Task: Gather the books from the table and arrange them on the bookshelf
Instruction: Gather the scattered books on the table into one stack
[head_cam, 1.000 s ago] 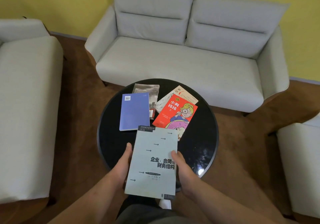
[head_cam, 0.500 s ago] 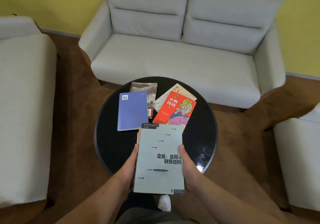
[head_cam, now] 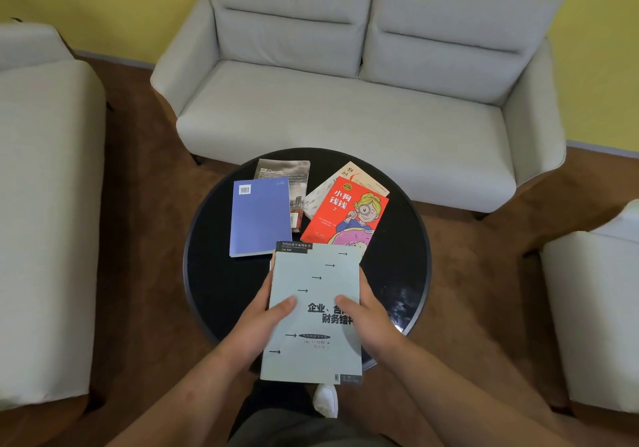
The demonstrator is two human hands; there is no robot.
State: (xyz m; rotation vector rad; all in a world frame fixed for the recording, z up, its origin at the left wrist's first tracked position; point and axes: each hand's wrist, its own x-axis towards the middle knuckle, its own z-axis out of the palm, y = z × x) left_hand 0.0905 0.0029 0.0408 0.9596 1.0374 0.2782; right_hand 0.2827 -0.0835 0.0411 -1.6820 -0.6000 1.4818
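Observation:
A pale grey-green book (head_cam: 313,322) with black arrows and Chinese title is held over the near edge of the round black table (head_cam: 214,280). My left hand (head_cam: 259,322) grips its left side, thumb on the cover. My right hand (head_cam: 368,322) grips its right side, thumb on the cover too. Flat on the table lie a blue book (head_cam: 259,216), a grey photo-cover book (head_cam: 288,178) partly under it, a red cartoon-cover book (head_cam: 345,215), and a white book (head_cam: 349,178) partly under the red one. No bookshelf is in view.
A grey two-seat sofa (head_cam: 345,118) stands behind the table against a yellow wall. Another grey seat (head_cam: 45,204) is at the left and a third (head_cam: 594,301) at the right. Brown carpet surrounds the table. My white shoe (head_cam: 325,400) shows below the book.
The grey-green book has been raised and drawn up toward me, and both thumbs have shifted from its edges onto the cover. The view has tilted slightly.

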